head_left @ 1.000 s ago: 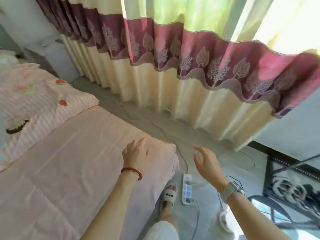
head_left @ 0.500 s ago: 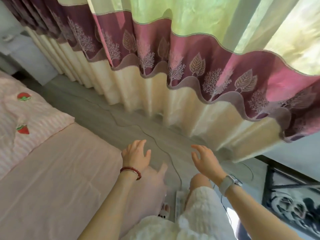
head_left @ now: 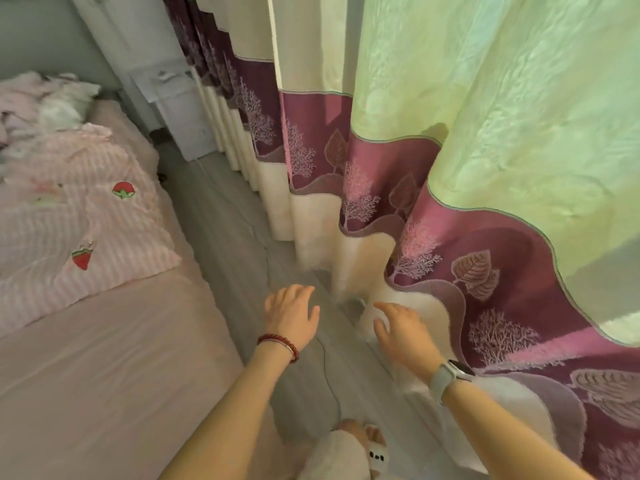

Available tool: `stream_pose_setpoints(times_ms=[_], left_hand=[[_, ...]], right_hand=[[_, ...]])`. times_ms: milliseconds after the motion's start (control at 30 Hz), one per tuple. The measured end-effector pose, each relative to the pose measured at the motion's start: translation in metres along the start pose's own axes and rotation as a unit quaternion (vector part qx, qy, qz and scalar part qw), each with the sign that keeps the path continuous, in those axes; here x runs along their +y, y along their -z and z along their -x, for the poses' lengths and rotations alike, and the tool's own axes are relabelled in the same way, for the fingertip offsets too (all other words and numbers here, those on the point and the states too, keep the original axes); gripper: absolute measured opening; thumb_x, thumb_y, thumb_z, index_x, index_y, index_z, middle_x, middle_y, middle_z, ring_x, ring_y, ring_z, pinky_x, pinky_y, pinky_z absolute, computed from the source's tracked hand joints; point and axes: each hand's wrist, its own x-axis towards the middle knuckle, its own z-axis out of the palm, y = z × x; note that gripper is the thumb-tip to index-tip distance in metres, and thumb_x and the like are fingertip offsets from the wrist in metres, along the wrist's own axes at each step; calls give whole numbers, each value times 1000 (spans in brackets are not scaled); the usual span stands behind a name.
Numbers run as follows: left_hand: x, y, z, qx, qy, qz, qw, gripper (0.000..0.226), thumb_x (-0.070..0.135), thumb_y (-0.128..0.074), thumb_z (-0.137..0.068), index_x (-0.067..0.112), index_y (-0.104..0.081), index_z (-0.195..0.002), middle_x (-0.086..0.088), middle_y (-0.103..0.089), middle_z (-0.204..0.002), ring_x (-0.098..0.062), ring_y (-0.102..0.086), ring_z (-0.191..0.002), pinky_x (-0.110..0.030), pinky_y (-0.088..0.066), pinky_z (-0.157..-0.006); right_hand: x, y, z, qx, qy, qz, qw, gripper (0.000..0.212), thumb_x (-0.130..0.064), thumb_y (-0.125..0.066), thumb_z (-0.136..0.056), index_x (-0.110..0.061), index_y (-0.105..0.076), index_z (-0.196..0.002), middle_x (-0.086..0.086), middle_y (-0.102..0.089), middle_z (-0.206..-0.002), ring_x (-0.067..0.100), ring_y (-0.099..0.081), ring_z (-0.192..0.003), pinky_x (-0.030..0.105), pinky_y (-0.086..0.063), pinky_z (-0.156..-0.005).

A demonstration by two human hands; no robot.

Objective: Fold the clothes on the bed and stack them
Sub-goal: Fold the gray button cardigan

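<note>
A tall curtain (head_left: 450, 168), pale green above a maroon band of leaf and tree prints, is hanging down the right side and filling most of the view. The bed (head_left: 86, 358) is lying along the left under a plain pink sheet. On it, toward its far end, a pink striped garment (head_left: 69, 223) with strawberry patches is lying spread out, and beyond it a rumpled heap of clothes (head_left: 45, 105) is sitting. Grey floor (head_left: 242, 244) is running between bed and curtain, crossed by a thin cable (head_left: 329, 382). Over that floor, the left hand (head_left: 291, 315), wearing a red bead bracelet (head_left: 278, 344), is hovering with its grip spread and holding nothing. The right hand (head_left: 403, 329), with a wristwatch (head_left: 446, 374), is likewise spread and holding nothing, near the curtain's hem.
</note>
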Motion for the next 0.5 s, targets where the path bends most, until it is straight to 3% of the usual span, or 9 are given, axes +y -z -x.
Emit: stream_pose_setpoints(times_ms=[133, 200, 267, 367, 500], left_hand=[[-29, 18, -10, 8, 76, -19, 997, 41, 37, -37, -97, 26, -40, -136, 6, -44, -138, -16, -40, -127, -34, -28, -105], [-64, 32, -16, 7, 132, -24, 991, 39, 35, -38, -96, 24, -45, -133, 4, -47, -135, -18, -44, -123, -33, -32, -101], [-104, 45, -27, 18, 195, -16, 980, 37, 34, -38, -96, 24, -48, -130, 1, -51, -131, -20, -49, -118, -32, -36, -96], [-164, 65, -56, 41, 284, 11, 958, 33, 29, -38, -96, 20, -52, -124, -2, -54, -128, -22, -52, -113, -32, -40, -90], [-240, 97, -107, 77, 354, 83, 928, 33, 27, -39, -96, 18, -51, -125, -4, -53, -127, -23, -50, -115, -33, -40, -92]], right_hand=[[-36, 8, -69, -77, 100, 50, 991, 33, -25, -35, -96, -16, -51, -123, 6, -54, -124, 28, -45, -117, 34, -37, -94], [-66, 8, -104, -109, 148, 59, 981, 20, -22, -35, -95, -17, -54, -93, 7, -56, -108, 28, -48, -104, 33, -36, -80], [-103, 9, -138, -124, 188, 60, 972, 24, -20, -35, -94, -21, -39, -71, 7, -50, -91, 26, -45, -89, 31, -29, -69], [-161, -1, -198, -135, 232, 54, 962, 23, -17, -35, -92, -20, -38, -70, 7, -55, -88, 27, -48, -89, 32, -30, -66], [-261, -15, -280, -156, 287, 46, 944, 29, -17, -34, -91, -20, -35, -62, -3, -45, -68, 25, -48, -77, 32, -32, -64]])
